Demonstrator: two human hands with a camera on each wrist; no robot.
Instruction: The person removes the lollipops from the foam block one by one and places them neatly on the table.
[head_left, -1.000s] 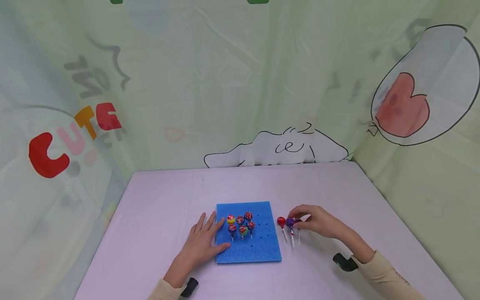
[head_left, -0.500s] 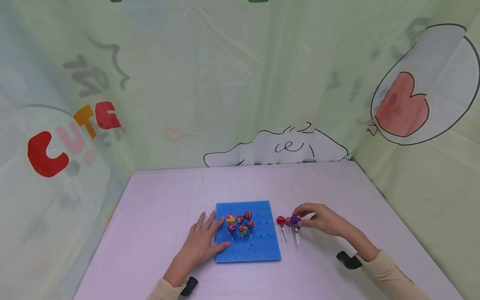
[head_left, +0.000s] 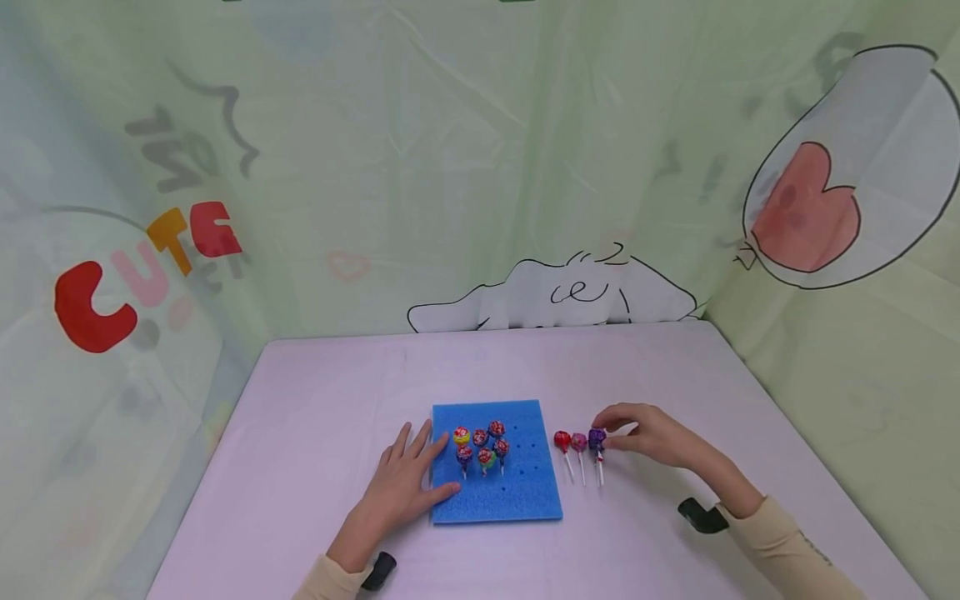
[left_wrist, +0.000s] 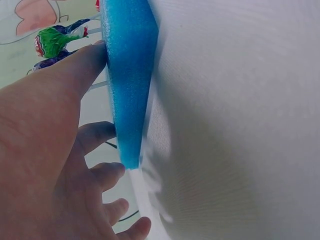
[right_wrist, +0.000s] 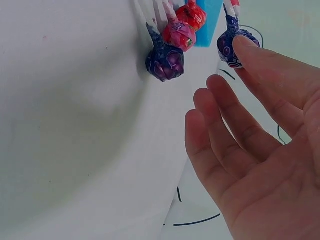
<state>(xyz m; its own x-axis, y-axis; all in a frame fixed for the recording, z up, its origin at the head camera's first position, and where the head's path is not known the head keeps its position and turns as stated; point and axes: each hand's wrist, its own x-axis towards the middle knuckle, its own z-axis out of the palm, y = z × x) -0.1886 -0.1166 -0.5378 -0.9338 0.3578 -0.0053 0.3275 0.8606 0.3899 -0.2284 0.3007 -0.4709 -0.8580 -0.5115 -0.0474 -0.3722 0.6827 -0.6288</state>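
Observation:
My left hand (head_left: 401,487) rests along the left side of a blue foam board (head_left: 525,500), fingers spread and thumb on its top face. Several wrapped lollipops (head_left: 486,460) stand upright in the board, left of a scatter of small holes. My right hand (head_left: 652,435) pinches a purple lollipop (right_wrist: 227,50) by its head between thumb and forefinger, stick pointing down in the head view; the other fingers are loosely bent. Three lollipops lie on the table beside the board: a red one (right_wrist: 194,19), a pink one (right_wrist: 180,36) and a dark purple one (right_wrist: 166,64). The held lollipop overlaps the purple one in the head view.
The board and loose lollipops are on a pale lilac table (head_left: 337,392). A printed curtain (head_left: 450,167) hangs behind and at both sides. A black wrist device (head_left: 702,517) sits by the right sleeve, another black device (head_left: 378,572) by the left.
My right hand has shifted to the right with the purple lollipop, from over the pink one to over the dark purple one. My left hand has stayed on the board.

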